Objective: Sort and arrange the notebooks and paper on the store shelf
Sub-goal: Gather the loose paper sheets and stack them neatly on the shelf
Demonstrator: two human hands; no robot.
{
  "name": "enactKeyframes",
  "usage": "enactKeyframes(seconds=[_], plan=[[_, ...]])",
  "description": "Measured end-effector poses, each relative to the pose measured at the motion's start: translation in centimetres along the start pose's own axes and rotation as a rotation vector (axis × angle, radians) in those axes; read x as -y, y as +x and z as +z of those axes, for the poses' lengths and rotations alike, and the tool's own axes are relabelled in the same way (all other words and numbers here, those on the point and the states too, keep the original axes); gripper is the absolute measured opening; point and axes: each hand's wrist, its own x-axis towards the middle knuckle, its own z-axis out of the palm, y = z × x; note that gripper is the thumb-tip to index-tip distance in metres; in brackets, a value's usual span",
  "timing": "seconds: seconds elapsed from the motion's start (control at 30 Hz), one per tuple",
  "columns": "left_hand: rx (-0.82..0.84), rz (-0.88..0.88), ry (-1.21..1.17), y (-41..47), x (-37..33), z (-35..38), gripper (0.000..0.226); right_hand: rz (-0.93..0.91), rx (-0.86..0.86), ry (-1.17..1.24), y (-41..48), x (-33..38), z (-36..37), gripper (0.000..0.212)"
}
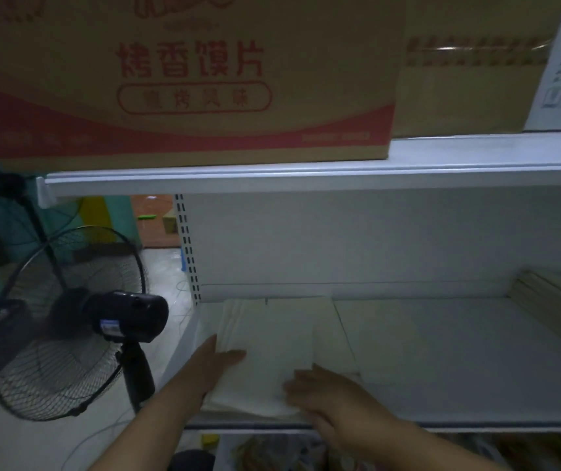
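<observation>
- A standing fan [68,321] faces away just off the shelf's left end, close enough to lift loose sheets if it is running; the blur hides whether it is.
- The left hand [216,363] braces the left side of the paper stack [265,351]. Its fingers run straight along that side and its thumb lies over the top, released rather than clenched.
- The paper stack sits at the front-left corner of the shelf [476,385], its sheets fanned at the back and its front slumping towards the shelf's front edge.
- The right hand [326,389], blurred, lies flat on the stack's front-right corner with loose fingers that grasp nothing.
- The step looks like squaring the pile. It likely goes best with both palms pressing inward evenly, then sliding the stack back from the front edge so no sheet droops.
- A second pale pile [377,338] lies just beside on the right; whether the two overlap is unclear, so keeping them apart matters.
- Tan notebooks [551,300] wait well apart, towards the shelf's back-right corner.
</observation>
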Motion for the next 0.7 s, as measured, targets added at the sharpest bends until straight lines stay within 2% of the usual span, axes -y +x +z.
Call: enactKeyframes(seconds=[0.07,0.13,0.2,0.27,0.33,0.37,0.43,0.47,0.53,0.57,0.67,0.7], plan=[[-0.033,0.019,-0.041,-0.7,-0.5,0.8,0.041,0.253,-0.037,0.255,-1.1,0.0,-1.4,0.061],[-0.039,0.048,-0.1,-1.4,-1.2,2.8,0.038,0.622,-0.155,0.588,-2.1,-1.2,-2.2,0.076],[-0.014,0.098,-0.125,-2.7,-2.2,6.6,0.039,0.85,-0.25,0.827,-3.3,-2.6,-3.9,0.064],[0.026,0.158,-0.154,-4.2,-2.6,11.7,0.041,0.918,-0.341,1.016,-5.1,-4.1,-5.9,0.052],[0.074,0.17,-0.19,-5.4,-2.8,17.1,0.044,0.944,-0.509,1.149,-8.3,-5.4,-8.6,0.059],[0.113,0.162,-0.22,-5.9,-2.9,19.7,0.045,0.934,-0.549,1.162,-10.3,-5.9,-10.0,0.056],[0.213,0.09,-0.309,-7.0,-3.4,24.6,0.04,0.94,-0.589,1.171,-15.0,-7.0,-12.2,0.037],[0.283,0.035,-0.352,-7.8,-4.0,26.9,0.033,0.963,-0.614,1.177,-17.3,-7.5,-13.1,0.036],[0.401,-0.093,-0.372,-9.0,-4.8,31.3,0.029,0.989,-0.63,1.146,-21.7,-8.4,-14.7,0.05],[0.421,-0.116,-0.359,-9.6,-5.0,33.5,0.032,1.004,-0.622,1.119,-23.6,-8.6,-15.7,0.053],[0.341,-0.023,-0.247,-10.5,-4.9,39.7,0.039,1.028,-0.602,1.056,-28.6,-9.0,-18.7,0.028],[0.3,-0.008,-0.218,-10.7,-4.8,41.5,0.04,1.041,-0.595,1.046,-30.1,-9.2,-19.9,0.026]])
